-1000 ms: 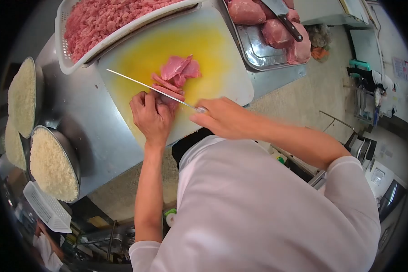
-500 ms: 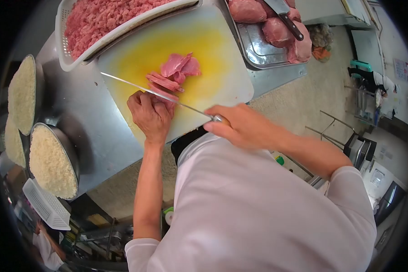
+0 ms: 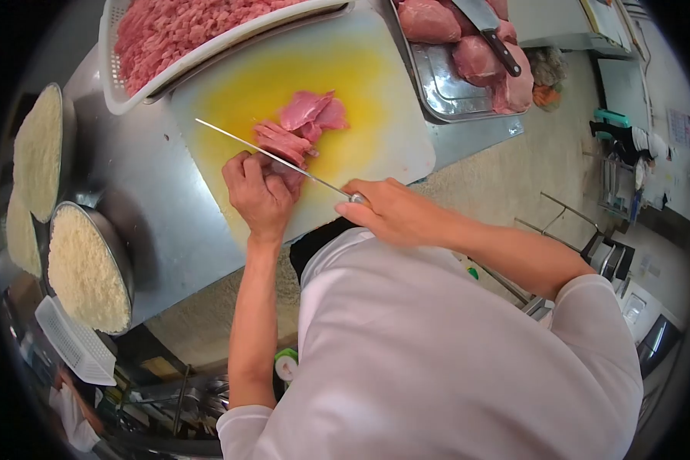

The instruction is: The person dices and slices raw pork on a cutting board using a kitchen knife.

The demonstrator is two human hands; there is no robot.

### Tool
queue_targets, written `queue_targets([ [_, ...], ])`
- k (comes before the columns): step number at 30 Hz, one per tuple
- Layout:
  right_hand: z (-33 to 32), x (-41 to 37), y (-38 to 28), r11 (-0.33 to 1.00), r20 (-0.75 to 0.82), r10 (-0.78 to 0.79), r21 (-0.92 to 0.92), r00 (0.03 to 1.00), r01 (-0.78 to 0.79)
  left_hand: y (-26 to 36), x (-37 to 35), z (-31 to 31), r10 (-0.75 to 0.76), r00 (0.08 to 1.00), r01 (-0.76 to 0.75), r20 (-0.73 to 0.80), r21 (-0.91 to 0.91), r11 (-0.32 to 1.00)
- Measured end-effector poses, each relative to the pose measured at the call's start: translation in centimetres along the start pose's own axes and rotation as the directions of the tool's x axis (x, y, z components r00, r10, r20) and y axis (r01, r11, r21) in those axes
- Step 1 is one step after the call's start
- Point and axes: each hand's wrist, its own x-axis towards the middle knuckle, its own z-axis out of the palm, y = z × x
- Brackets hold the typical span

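My right hand [image 3: 383, 208] is wrapped round the handle of a long thin knife [image 3: 264, 153]. Its blade points up and left, lying across a piece of raw meat [image 3: 284, 175] on the white, yellow-stained cutting board [image 3: 383, 146]. Fingers curled, my left hand [image 3: 257, 195] presses that piece on the near side of the blade. Just beyond the blade lean several cut slices [image 3: 282, 143]. Farther out, flatter slices [image 3: 312, 111] lie loosely on the board. The left fingertips are partly hidden.
A white basket [image 3: 109, 73] of diced meat stands at the board's far left. At the far right a metal tray [image 3: 441, 80] holds large meat pieces and a cleaver [image 3: 487, 32]. Bowls of pale crumbs [image 3: 88, 268] line the metal table's [image 3: 149, 222] left side.
The knife has drawn back towards me and to the right, through the meat. One more slice now leans with the cut ones. The view has shifted slightly.
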Motion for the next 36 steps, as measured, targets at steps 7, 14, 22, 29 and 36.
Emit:
queue_targets([
  [7,0.2,5.7,-1.7,0.994,0.009,-0.039,-0.104,0.999,0.039,-0.6,-0.7,0.5,0.027,0.995,-0.024,-0.099,0.035,0.999],
  [14,-3.4,-1.8,-5.6,0.975,0.155,0.22,-0.05,0.963,-0.215,0.0,-1.0,0.1,-0.068,0.997,0.069,-0.025,0.04,0.997],
  [22,0.9,4.0,-2.2,0.999,0.068,0.001,-0.041,0.998,0.002,-0.3,-0.8,0.5,-0.021,0.998,0.025,-0.058,0.055,0.998],
  [29,2.8,4.2,0.7,0.997,0.015,-0.049,-0.061,0.999,0.049,-0.3,-1.1,0.2,-0.013,0.998,0.015,-0.069,0.025,1.0],
  [36,-1.6,-0.7,-4.9,0.999,0.04,0.02,-0.04,0.999,-0.018,-0.4,-2.0,0.5,-0.06,0.993,0.067,-0.099,0.073,0.995],
])
